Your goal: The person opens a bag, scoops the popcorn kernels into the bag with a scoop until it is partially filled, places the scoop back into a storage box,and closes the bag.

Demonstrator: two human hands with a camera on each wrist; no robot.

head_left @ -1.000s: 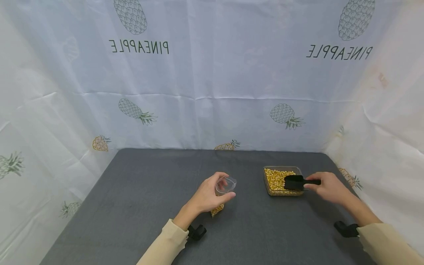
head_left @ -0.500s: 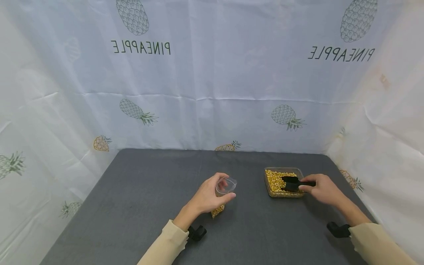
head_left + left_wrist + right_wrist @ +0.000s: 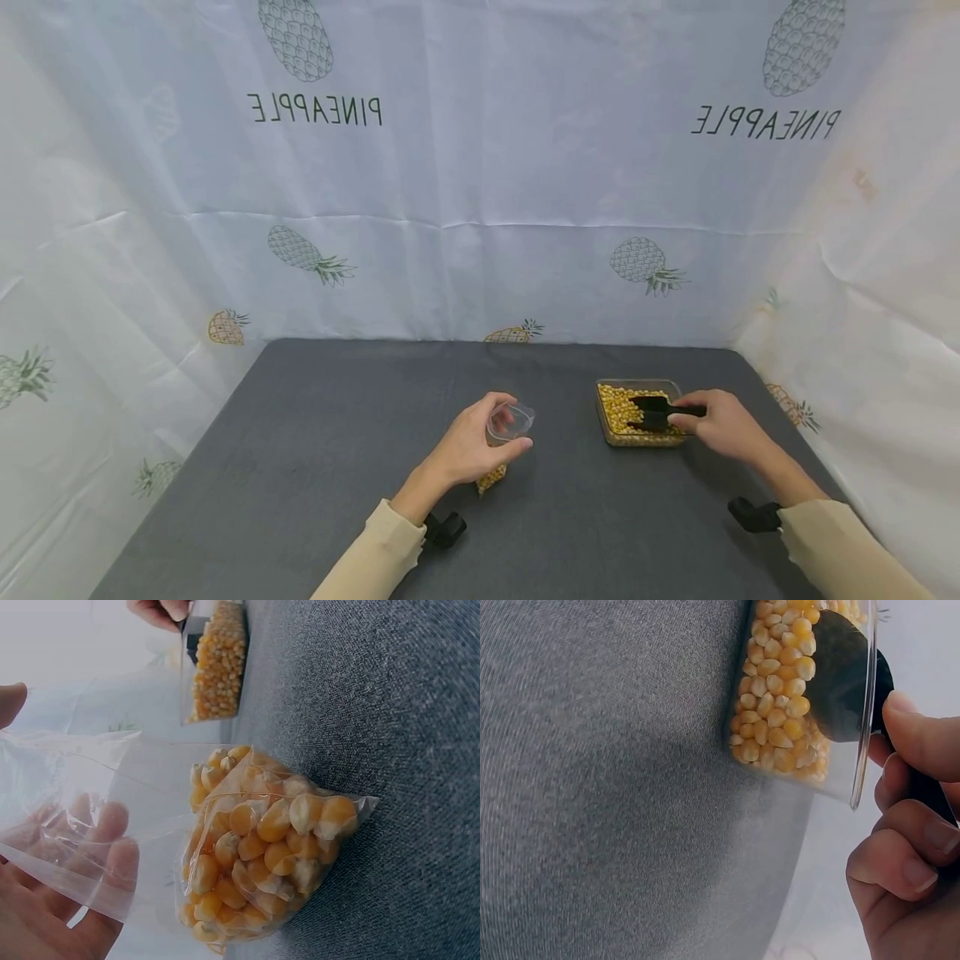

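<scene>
Down near the lower middle of the head view, the left hand (image 3: 472,446) grips the upper part of a clear plastic bag (image 3: 501,442), thumb on one side and fingers (image 3: 112,832) curled behind the film, so that the bag's mouth is held open. The bag's bottom sits on the grey tabletop (image 3: 315,450), and it holds a small heap of yellow corn kernels (image 3: 262,847) bulging against the plastic. In the left wrist view the kernels fill the lower centre of the frame, while the empty upper part of the bag stretches to the left across the fingers.

Over to the right of centre, well apart from the bag, stands a clear rectangular container (image 3: 639,412) filled with more loose corn (image 3: 776,705). The right hand (image 3: 718,427) hangs just at the container's right edge, its fingers (image 3: 907,855) curled tight around the handle of a black scoop (image 3: 651,412). The scoop's bowl is inside the container, down among the kernels; in the right wrist view it shows as a dark shape at the upper right of the frame, behind the transparent wall. How much corn lies in the scoop I cannot tell.

Both forearms wear beige sleeves (image 3: 375,554), each with a black wrist mount (image 3: 446,527) close to the cuff. Around the tabletop hangs a white sheet (image 3: 480,183) printed with pineapples and mirrored lettering.
</scene>
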